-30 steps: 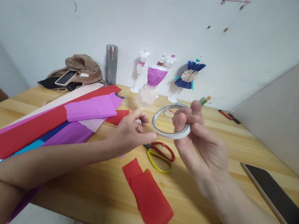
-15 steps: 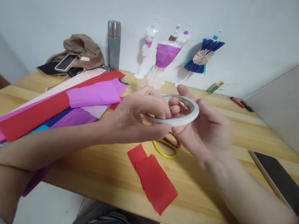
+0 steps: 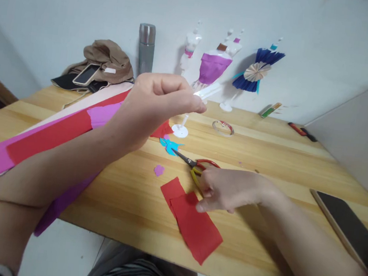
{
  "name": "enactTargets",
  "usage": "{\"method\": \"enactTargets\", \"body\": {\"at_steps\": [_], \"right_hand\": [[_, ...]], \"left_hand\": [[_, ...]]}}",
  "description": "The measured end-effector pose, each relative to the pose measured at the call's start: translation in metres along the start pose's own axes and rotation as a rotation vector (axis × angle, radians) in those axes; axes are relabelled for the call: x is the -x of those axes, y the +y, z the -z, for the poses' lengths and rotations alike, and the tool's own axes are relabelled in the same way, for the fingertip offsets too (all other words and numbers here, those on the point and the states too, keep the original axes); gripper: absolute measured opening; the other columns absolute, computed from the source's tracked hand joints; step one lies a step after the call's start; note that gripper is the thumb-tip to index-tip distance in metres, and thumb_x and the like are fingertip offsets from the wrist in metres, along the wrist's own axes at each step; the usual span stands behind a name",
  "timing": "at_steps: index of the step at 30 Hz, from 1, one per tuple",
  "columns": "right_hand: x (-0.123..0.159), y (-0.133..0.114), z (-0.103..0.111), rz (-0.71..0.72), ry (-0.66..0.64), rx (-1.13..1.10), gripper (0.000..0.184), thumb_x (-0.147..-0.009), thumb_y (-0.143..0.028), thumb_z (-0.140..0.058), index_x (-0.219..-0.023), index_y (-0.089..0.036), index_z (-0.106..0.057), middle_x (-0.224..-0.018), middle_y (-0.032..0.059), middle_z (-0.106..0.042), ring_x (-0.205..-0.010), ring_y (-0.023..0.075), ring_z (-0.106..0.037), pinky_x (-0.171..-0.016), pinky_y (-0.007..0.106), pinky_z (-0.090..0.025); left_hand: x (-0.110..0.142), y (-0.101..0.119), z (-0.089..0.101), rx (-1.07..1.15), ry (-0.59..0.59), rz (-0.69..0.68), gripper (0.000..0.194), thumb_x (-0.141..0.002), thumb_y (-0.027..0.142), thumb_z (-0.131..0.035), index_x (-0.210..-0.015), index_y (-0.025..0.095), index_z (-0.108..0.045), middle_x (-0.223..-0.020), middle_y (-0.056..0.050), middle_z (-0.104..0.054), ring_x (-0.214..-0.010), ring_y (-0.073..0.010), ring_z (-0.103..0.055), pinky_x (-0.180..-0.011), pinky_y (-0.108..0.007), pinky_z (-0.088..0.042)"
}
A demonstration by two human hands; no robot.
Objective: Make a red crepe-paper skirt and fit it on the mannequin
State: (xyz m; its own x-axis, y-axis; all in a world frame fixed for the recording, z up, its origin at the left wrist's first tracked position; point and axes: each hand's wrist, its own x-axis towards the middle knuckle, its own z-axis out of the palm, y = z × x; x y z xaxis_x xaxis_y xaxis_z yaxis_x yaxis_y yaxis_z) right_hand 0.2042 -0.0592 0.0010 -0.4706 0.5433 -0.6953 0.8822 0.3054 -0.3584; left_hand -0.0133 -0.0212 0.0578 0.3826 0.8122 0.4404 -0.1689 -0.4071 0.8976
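Pinched between the thumb and fingers of my left hand (image 3: 164, 102) is a roll of white tape (image 3: 208, 90), seen nearly edge-on and raised above the table. My right hand (image 3: 224, 189) is low over the table, beside the scissors (image 3: 197, 164) with their red and yellow handles. Its fingers are bent over the yellow loop and its thumb stands apart, over the red paper (image 3: 197, 228); I see nothing held there. The scissor tips point at blue paper scraps (image 3: 170, 146). A small purple paper piece (image 3: 159, 170) lies nearby.
Paper strips (image 3: 47, 140) cover the left side. Behind are a grey flask (image 3: 146, 51), a bundled cloth (image 3: 108, 58) with a phone (image 3: 86, 74), and several small dress forms (image 3: 215, 68). A clear ring (image 3: 223, 128) and, at right, a dark tablet-like device (image 3: 343, 227) lie on the table.
My right hand has let go of the tape roll and moved down to the scissors. My left hand has lifted the roll and turned it edge-on. The view has shifted slightly.
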Motion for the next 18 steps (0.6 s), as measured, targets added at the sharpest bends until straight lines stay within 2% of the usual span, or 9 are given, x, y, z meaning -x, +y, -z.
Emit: {"method": "enactTargets", "body": {"at_steps": [3,6,9,15,18], "right_hand": [[-0.006,-0.004,-0.003,0.01,-0.048,-0.045,0.03,-0.074,-0.036,-0.062,-0.053,-0.018,-0.05,-0.043,-0.0018,-0.049,-0.044,0.0132,-0.052,-0.046,0.025,-0.033],[-0.006,-0.009,-0.005,0.018,-0.072,-0.11,0.02,-0.071,-0.03,-0.063,-0.059,-0.017,-0.053,-0.049,-0.002,-0.053,-0.044,0.0137,-0.056,-0.045,0.023,-0.035],[-0.006,-0.015,-0.01,0.046,-0.062,-0.138,0.017,-0.072,-0.025,-0.061,-0.059,-0.016,-0.055,-0.052,-0.0016,-0.054,-0.043,0.0124,-0.055,-0.044,0.023,-0.034],[-0.01,-0.019,-0.014,0.238,0.107,0.049,0.015,-0.071,-0.012,-0.054,-0.057,-0.016,-0.057,-0.055,-0.0021,-0.054,-0.053,0.0096,-0.046,-0.052,0.024,-0.031],[-0.009,-0.011,-0.008,0.279,0.133,-0.021,0.013,-0.074,-0.011,-0.054,-0.066,-0.015,-0.063,-0.06,-0.0033,-0.053,-0.057,0.0085,-0.044,-0.055,0.022,-0.032]], "left_hand": [[-0.002,-0.003,0.001,0.004,-0.004,0.058,0.013,-0.076,0.017,-0.066,-0.064,0.014,-0.069,-0.068,-0.001,-0.068,-0.07,-0.012,-0.057,-0.067,-0.028,-0.043],[-0.003,-0.007,0.0,-0.06,0.017,0.073,0.012,-0.076,0.018,-0.066,-0.065,0.016,-0.071,-0.056,0.002,-0.057,-0.06,-0.01,-0.05,-0.06,-0.027,-0.04],[-0.003,-0.009,-0.001,-0.098,0.032,0.064,0.011,-0.075,0.018,-0.066,-0.065,0.015,-0.07,-0.055,0.002,-0.053,-0.059,-0.0097,-0.048,-0.058,-0.026,-0.039],[-0.001,-0.008,-0.003,-0.189,0.01,0.115,0.016,-0.076,0.023,-0.065,-0.062,0.016,-0.067,-0.059,0.002,-0.055,-0.067,-0.0134,-0.058,-0.06,-0.025,-0.041],[-0.002,-0.009,-0.003,-0.225,-0.015,0.116,0.015,-0.077,0.025,-0.067,-0.068,0.014,-0.071,-0.057,0.002,-0.055,-0.062,-0.0123,-0.057,-0.056,-0.023,-0.04]]}}
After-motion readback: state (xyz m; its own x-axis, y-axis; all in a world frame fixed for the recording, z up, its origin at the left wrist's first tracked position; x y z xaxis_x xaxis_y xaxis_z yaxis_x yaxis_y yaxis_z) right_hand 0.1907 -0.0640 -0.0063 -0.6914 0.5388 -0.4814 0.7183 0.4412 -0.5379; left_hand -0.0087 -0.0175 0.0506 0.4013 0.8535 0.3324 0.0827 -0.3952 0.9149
